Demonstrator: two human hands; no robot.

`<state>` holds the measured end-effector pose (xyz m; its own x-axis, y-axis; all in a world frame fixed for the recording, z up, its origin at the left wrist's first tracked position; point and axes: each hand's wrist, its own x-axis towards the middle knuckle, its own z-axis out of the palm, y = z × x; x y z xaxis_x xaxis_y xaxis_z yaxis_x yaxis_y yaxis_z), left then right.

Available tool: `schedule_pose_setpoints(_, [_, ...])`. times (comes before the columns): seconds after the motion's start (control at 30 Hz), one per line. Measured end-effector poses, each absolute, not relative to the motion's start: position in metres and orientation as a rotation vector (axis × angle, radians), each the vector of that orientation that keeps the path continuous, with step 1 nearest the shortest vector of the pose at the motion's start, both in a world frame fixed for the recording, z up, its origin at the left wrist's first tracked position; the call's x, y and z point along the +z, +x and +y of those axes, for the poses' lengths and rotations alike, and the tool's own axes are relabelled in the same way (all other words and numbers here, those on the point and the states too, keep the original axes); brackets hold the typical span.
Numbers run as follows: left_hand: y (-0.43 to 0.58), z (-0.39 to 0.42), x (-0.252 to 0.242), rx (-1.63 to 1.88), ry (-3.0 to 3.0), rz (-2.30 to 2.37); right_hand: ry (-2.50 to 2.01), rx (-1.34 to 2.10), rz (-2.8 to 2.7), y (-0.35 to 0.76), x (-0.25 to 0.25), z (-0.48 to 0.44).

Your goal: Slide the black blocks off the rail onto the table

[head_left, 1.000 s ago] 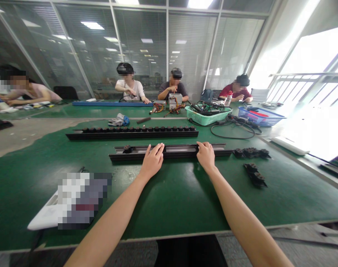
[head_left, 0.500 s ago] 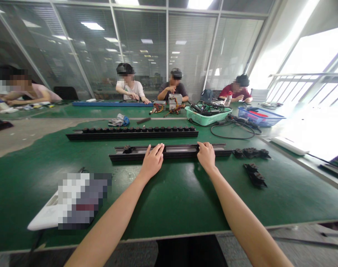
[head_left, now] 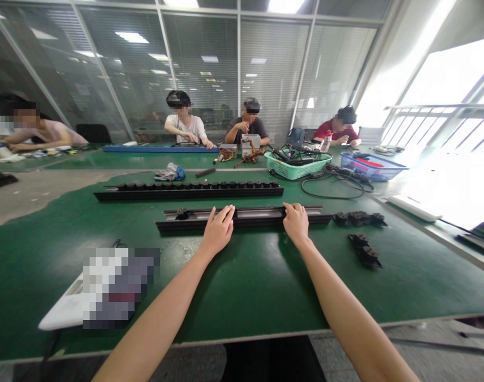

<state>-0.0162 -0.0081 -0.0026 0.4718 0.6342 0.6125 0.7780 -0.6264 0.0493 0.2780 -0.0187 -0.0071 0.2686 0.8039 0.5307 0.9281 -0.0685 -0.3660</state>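
Note:
A long black rail with a pale inner channel lies across the table before me. My left hand is on its middle, fingers bent over the channel and thumb side low at the front wall. Beside those fingertips a dark piece shows in the channel. My right hand is curled at the rail farther right, its fingertips closed on a small black part in the channel, mostly hidden. One black round-topped module sits in the rail's left end. Loose black modules lie just past the right end, others nearer me.
Behind lies a second black rail filled with a row of modules. A partly blurred white device is at front left. Farther back are gloves, a green basket of cables and a blue basket. Several people sit across the table.

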Motion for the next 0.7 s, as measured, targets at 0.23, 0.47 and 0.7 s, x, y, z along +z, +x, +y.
schedule_pose_setpoints(0.23, [-0.0155, -0.0078, -0.002, -0.853, -2.491, -1.244, -1.878, -0.244, -1.573, 0.2814, -0.0108, -0.0155])
schedule_pose_setpoints(0.47, [-0.0154, -0.0069, -0.0032, -0.855, -2.486, -1.236, -1.83, -0.21, -1.568, 0.2864, -0.0149, -0.0112])
schedule_pose_setpoints(0.7, [-0.0155, -0.0077, -0.0031, -0.854, -2.484, -1.234, -1.818, -0.167, -1.57, 0.2878, -0.0145, -0.0107])
